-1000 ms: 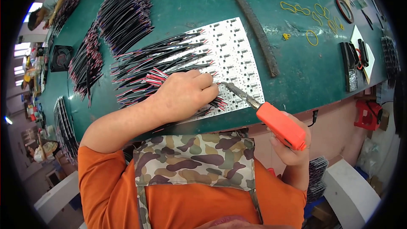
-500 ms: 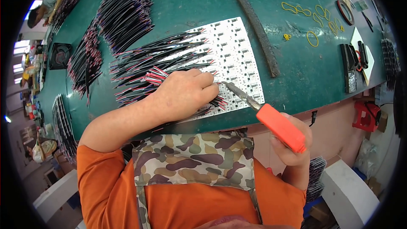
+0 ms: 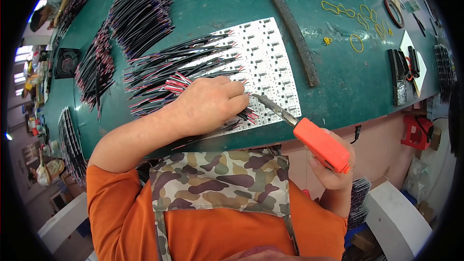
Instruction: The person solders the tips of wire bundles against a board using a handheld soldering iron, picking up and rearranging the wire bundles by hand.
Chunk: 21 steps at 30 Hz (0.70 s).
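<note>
My left hand [image 3: 209,105] is closed around a bunch of short red, white and black wires [image 3: 178,83], whose ends stick out on both sides of the fist. It rests over a white circuit board sheet [image 3: 274,65] covered with rows of small dark parts. In my right hand [image 3: 334,179] is a soldering iron [image 3: 321,145] with a red handle, gripped from the right. Its dark tip meets the board right beside my left fingertips, which partly hide the contact. Rows of black wires [image 3: 179,53] lie across the board's left part, their ends at the pads.
Large heaps of black wires [image 3: 140,17] cover the green table's [image 3: 222,0] far left. A dark bar [image 3: 292,34] lies beyond the board. Yellow rubber bands [image 3: 356,43] are scattered to the right, near a black tool [image 3: 398,75]. A small fan [image 3: 67,63] stands at left.
Very little differs. The view has shifted slightly; both hands and the iron keep their places at the board.
</note>
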{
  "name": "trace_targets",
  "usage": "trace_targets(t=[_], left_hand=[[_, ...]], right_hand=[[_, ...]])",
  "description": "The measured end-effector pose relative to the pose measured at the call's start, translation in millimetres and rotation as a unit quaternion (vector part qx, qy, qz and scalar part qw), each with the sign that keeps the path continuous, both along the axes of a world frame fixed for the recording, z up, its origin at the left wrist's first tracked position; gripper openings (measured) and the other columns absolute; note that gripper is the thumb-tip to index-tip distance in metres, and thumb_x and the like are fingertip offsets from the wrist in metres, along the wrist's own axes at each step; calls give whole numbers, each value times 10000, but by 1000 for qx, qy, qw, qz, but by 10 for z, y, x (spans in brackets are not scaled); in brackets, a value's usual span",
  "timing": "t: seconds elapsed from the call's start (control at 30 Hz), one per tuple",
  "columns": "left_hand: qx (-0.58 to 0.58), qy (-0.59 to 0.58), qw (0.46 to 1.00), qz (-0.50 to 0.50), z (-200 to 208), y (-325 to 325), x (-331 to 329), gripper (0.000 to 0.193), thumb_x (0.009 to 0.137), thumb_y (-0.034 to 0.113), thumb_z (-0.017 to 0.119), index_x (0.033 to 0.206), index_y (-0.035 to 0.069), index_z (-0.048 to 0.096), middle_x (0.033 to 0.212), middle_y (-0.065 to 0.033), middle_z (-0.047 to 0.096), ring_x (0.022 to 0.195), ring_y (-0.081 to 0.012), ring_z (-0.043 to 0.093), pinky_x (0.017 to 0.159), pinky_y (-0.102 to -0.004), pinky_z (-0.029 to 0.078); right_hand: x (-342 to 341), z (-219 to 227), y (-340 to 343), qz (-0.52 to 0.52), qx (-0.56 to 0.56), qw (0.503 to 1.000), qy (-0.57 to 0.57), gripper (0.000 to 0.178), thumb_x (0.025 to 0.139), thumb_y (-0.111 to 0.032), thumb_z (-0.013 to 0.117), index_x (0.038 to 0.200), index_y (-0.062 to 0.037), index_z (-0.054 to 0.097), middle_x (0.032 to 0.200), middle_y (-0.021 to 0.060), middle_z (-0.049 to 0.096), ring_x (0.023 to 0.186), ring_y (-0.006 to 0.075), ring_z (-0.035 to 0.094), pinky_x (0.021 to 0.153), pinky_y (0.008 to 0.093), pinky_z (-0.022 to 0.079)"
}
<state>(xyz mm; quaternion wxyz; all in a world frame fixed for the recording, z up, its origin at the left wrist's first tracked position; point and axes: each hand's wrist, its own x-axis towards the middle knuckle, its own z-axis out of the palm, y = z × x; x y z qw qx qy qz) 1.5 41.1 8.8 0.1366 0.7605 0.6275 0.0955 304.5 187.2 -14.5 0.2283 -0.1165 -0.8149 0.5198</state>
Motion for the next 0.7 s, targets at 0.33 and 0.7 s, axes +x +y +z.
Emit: trace_targets(t=[0.33,0.7], left_hand=[[-11,-6,1000,-3,18,13,-11,107,804,143,584,882,71,599,886,-54,582,857,-245,618,660,-361,556],[-15,-4,1000,2,23,8,-4,97,807,136,579,872,67,602,891,-58,585,864,-246,620,673,-363,557]], right_hand=[[-73,85,26,6,25,1000,-9,539,744,-12,729,1250,73,564,1000,146,708,781,197,694,726,306,544],[29,40,31,14,-22,999,-36,549,748,-41,740,1252,81,561,983,127,687,767,176,660,719,295,526]])
